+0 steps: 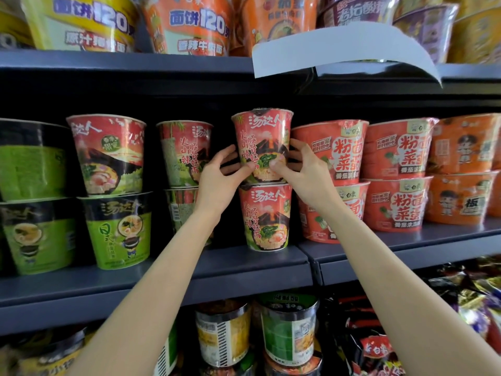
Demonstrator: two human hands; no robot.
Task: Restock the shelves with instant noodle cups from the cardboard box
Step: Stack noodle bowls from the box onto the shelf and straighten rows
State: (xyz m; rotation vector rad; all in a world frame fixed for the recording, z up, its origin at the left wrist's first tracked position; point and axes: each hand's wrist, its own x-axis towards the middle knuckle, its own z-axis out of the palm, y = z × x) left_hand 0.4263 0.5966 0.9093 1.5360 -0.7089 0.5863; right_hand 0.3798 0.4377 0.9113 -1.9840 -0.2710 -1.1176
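Both hands, left (pixel 220 177) and right (pixel 299 169), wrapped round the lower half of the top red noodle cup (pixel 262 137), thumbs out front, seating it square on the matching cup (pixel 267 217) below, probably so the stack won't lean.

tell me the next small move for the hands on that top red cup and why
Probably let go and draw both hands back. The top red cup already looks seated upright on the lower red cup, roughly in line with it, with the left hand and right hand gripping its sides. If it wobbles, nudge it straight first.
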